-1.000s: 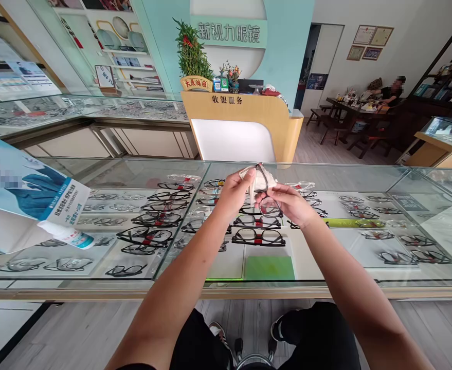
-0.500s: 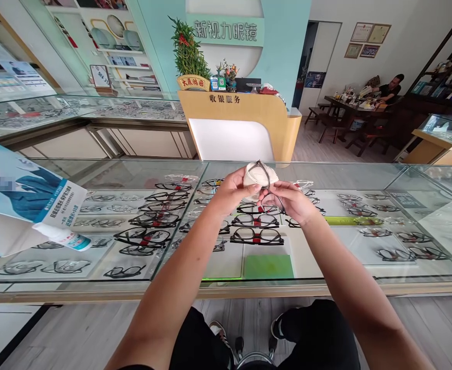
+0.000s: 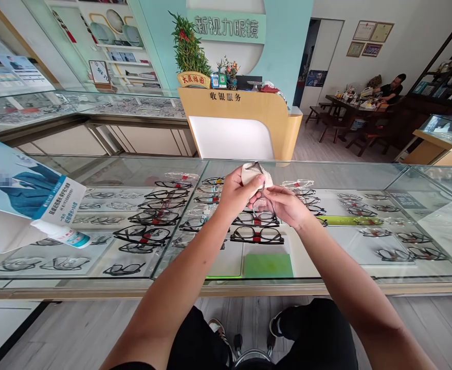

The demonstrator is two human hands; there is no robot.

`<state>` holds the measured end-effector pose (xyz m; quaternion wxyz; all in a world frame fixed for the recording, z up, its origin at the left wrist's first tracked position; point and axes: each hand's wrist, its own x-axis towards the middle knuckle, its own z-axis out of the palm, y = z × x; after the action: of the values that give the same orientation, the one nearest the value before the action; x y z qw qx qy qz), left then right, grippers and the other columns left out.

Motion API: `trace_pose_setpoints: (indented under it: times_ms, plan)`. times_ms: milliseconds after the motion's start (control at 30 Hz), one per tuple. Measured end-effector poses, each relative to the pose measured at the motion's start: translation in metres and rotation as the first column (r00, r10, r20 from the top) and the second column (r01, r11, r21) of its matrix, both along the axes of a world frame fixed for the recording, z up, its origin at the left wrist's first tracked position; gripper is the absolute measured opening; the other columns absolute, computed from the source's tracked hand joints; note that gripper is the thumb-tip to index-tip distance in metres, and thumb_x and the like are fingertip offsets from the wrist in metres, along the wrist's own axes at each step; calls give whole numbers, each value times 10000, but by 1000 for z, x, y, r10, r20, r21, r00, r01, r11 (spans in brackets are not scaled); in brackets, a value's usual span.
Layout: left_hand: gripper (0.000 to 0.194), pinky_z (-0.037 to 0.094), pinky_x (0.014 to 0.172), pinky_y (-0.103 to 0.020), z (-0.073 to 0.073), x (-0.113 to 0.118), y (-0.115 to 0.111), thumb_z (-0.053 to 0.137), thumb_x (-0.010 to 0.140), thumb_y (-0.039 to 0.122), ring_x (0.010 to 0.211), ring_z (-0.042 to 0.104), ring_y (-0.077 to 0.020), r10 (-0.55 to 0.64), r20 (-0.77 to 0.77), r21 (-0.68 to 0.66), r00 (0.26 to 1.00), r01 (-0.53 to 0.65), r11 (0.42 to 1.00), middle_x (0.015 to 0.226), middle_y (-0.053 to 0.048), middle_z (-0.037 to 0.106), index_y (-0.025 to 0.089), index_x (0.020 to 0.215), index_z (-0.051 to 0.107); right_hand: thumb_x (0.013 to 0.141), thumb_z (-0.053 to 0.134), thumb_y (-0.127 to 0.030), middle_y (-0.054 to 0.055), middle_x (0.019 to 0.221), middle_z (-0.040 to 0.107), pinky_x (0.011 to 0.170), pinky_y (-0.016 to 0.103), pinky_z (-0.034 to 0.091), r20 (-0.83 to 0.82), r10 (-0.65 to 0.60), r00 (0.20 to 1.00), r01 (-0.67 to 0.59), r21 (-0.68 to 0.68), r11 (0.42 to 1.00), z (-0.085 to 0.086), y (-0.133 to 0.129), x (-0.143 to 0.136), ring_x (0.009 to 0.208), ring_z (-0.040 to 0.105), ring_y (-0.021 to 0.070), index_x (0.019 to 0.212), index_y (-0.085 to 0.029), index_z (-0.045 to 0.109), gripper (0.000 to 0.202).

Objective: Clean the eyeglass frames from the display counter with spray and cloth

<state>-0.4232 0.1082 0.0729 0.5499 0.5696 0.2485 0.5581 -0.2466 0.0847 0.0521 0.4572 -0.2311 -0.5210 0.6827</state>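
Note:
Above the glass counter, my left hand [image 3: 239, 192] is closed on a pale cleaning cloth [image 3: 250, 173], its thumb pressing the cloth against a pair of eyeglasses [image 3: 273, 208]. The fingers of my right hand [image 3: 285, 203] pinch the frame of those glasses from the other side. One lens hangs below the fingers; the other lens is mostly covered by cloth and thumb. A dark part of the frame shows at the top of the cloth.
Rows of eyeglasses [image 3: 256, 235] lie inside the glass display counter [image 3: 318, 287]. On its left stand a white bottle [image 3: 61, 234] and a printed box [image 3: 21, 180]. A wooden cash desk [image 3: 233, 105] is ahead. A person [image 3: 393, 90] sits at a table far right.
My left thumb and the cloth have moved over the upper part of the glasses, covering the lens side that showed more before. Both hands have shifted slightly left.

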Motion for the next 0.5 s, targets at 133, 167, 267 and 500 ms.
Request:
trace_pose_setpoints:
  times_ms: [133,167,267,500]
  plan:
    - [636,357,327,-229,-2,0,-1,951,873,795,358,481,-105,47,34,23,998,-48,999,522,46,582,227,828,670,895,997,-577,118,1017,877,807,366,599,15,3,1000,-4,22,1000,0,-1,0,996,821,278,983,-199,847,416]
    - [643,372,336,-234,-2,-1,0,925,897,805,363,494,-110,45,33,37,998,-46,998,528,40,585,225,807,662,898,995,-573,116,1010,876,810,369,596,22,1,1000,-1,25,1000,1,-1,1,984,820,275,983,-200,846,410]
    - [655,481,417,-260,1,-7,6,892,928,813,444,590,-137,-14,-11,80,1000,15,997,597,-1,649,206,791,689,903,986,-555,107,988,871,796,374,587,51,-17,999,14,48,999,7,-1,9,920,811,263,953,-198,838,390]
    - [547,674,660,-364,9,-20,12,999,887,655,676,756,-224,-305,-66,88,950,311,947,848,-73,796,186,1101,817,909,978,-486,97,946,861,777,379,593,70,-52,996,47,81,996,17,2,31,882,829,272,940,-190,844,326]
